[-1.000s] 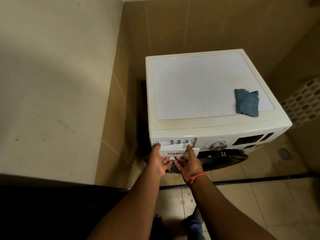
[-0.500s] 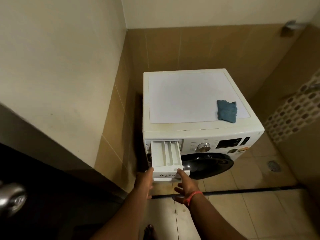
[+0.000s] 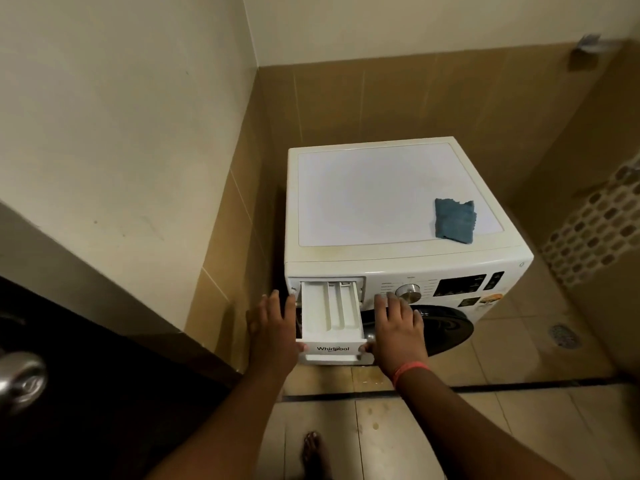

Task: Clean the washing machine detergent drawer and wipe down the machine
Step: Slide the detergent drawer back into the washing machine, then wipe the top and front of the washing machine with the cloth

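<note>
Head view: detergent drawer (image 3: 330, 311) front reads "Whirlpool".

Both forearms reach forward and slightly inward. The left hand (image 3: 273, 332) lies back-up, its fingers stretched ahead of the grip and its thumb tucked inward at the front corner it holds. The right hand (image 3: 398, 329) mirrors it, fingers extended beyond its grip, thumb hooked inward. A pink band circles the right wrist.
</note>
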Demonstrator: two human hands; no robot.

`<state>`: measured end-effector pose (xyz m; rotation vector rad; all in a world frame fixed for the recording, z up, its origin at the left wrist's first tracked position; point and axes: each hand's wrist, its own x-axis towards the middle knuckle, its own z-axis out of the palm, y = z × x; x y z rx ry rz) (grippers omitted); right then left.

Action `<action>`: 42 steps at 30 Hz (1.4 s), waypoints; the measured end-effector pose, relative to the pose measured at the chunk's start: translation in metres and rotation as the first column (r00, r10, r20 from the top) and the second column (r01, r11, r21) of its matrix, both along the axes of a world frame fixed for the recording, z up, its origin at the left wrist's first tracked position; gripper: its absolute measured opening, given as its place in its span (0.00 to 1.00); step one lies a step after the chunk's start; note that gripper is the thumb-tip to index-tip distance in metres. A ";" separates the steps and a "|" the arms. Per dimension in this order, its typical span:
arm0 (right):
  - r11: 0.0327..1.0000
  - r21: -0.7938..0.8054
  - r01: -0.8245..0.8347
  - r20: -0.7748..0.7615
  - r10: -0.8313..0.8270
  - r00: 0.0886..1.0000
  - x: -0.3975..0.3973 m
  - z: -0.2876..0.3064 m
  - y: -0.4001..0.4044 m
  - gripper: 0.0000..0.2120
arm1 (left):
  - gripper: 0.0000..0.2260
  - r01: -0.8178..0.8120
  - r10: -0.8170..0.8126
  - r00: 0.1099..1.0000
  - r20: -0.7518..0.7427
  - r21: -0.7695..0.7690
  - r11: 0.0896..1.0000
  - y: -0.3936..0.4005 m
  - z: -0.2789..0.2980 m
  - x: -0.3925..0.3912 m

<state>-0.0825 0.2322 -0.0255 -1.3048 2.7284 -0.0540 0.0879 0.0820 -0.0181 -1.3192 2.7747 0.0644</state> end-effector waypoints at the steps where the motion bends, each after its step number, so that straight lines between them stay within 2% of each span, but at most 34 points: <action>1: 0.999 0.020 -0.030 -0.003 0.030 1.000 -0.006 0.000 -0.005 0.52 | 0.50 0.024 -0.024 0.999 0.027 -0.007 1.000 -0.008 -0.002 -0.003; 6: 0.998 0.006 -0.065 -0.031 0.065 0.997 -0.036 0.000 -0.040 0.53 | 0.51 0.077 -0.078 0.996 -0.043 -0.028 0.997 -0.049 -0.013 -0.023; 12: 0.999 0.030 -0.012 -0.091 0.015 0.996 -0.082 -0.004 -0.113 0.53 | 0.49 0.058 -0.060 0.996 -0.067 -0.032 0.998 -0.109 -0.008 -0.079; 16: 0.991 0.046 -0.125 -0.096 0.129 0.987 -0.088 0.000 -0.126 0.53 | 0.50 0.219 -0.220 0.975 -0.021 -0.058 0.974 -0.130 -0.009 -0.086; 20: 0.999 -0.042 0.006 -0.051 -0.008 0.999 -0.072 -0.006 -0.103 0.49 | 0.45 0.156 -0.152 0.983 -0.099 0.031 0.987 -0.125 -0.022 -0.072; 26: 0.997 -0.029 0.067 0.008 -0.067 0.998 -0.057 -0.001 -0.067 0.37 | 0.35 0.259 -0.248 0.960 -0.128 0.076 0.963 -0.110 -0.010 -0.066; 34: 0.977 0.057 0.205 0.115 -0.211 0.971 -0.068 0.033 -0.024 0.34 | 0.35 0.358 -0.347 0.928 -0.133 0.076 0.930 -0.086 0.017 -0.093; 42: 0.929 0.125 0.348 0.162 -0.365 0.917 -0.107 0.062 -0.021 0.35 | 0.37 0.441 -0.426 0.889 -0.167 0.062 0.895 -0.073 0.044 -0.137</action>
